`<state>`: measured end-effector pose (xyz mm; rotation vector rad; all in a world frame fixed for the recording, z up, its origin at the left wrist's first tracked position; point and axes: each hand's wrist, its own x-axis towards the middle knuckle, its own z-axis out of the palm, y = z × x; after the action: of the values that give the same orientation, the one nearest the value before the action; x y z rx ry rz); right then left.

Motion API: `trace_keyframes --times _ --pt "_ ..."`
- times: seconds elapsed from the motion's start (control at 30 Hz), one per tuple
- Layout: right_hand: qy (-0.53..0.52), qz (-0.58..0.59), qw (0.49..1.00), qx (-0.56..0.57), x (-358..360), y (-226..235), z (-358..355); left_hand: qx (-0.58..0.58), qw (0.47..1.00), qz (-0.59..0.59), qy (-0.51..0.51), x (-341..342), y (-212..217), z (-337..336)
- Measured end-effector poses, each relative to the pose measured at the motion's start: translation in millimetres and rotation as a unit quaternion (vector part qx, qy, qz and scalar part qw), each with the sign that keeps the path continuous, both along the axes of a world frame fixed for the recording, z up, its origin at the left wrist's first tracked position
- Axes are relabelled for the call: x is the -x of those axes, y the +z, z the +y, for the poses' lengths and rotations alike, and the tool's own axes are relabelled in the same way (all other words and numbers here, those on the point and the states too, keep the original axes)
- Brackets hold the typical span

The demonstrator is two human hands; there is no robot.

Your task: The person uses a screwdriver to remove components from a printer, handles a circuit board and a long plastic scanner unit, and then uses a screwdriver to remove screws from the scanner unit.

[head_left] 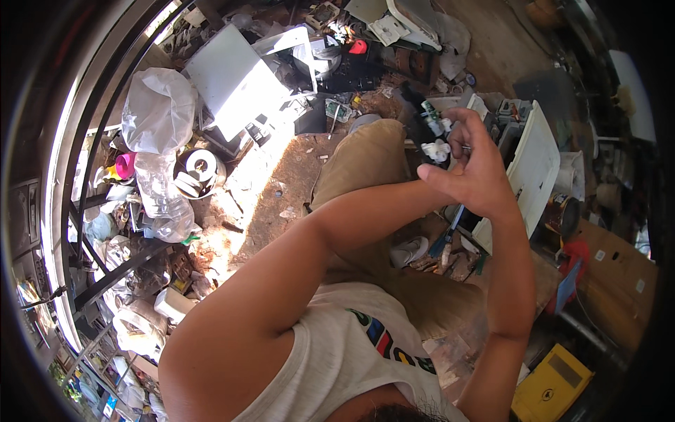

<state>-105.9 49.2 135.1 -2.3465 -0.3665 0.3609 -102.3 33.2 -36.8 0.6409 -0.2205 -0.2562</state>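
My right hand (478, 165) is raised right of centre, with its fingers curled and its thumb pointing left. A small thin thing seems to be between the curled fingers, too hidden to name. Just left of those fingers is a dark, narrow part (415, 105) with a white knobbly fitting (436, 151) and a green-and-white cylindrical piece (429, 109). Whether a hand touches it cannot be seen. My left forearm (394, 214) crosses in front of my body and ends behind the right hand, which hides my left hand.
Close on the right stands a white-sided bin (531, 165) with mixed parts. A yellow case (552, 383) and a cardboard box (612, 281) lie at the lower right. White panels (235, 77), a clear plastic bag (158, 112) and a bucket with rolls (200, 169) are to the left.
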Motion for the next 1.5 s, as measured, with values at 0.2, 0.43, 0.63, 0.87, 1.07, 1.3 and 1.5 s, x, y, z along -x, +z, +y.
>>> trace_keyframes --times 0.2,0.43,0.63,0.87,1.07,1.3,1.5 --pt "0.040 0.024 0.995 0.083 -41.4 -15.4 53.0 -0.144 0.937 0.199 -0.249 -12.6 28.3 2.8" --pt "0.058 -0.182 0.981 0.035 -101.7 -24.3 133.4 0.030 0.925 0.280 -0.257 -14.9 39.0 14.7" --pt "-0.032 -0.045 0.996 -0.070 -82.1 -4.7 49.5 0.019 0.965 0.216 -0.146 -8.7 36.2 6.3" --pt "-0.152 0.180 0.952 -0.194 -45.7 -6.3 -50.1 0.012 0.950 0.269 -0.155 -14.1 28.5 5.4" --pt "-0.168 0.157 0.950 -0.212 -13.3 -9.7 -65.8 0.023 0.960 0.230 -0.156 -9.1 34.9 8.3" --pt "-0.179 0.115 0.944 -0.251 -1.3 -13.4 -62.9 0.016 0.973 0.191 -0.132 -11.0 21.5 2.7" --pt "-0.089 0.197 0.948 -0.235 -14.3 -34.4 -33.8 0.025 0.960 0.240 -0.140 -7.2 13.5 4.7"
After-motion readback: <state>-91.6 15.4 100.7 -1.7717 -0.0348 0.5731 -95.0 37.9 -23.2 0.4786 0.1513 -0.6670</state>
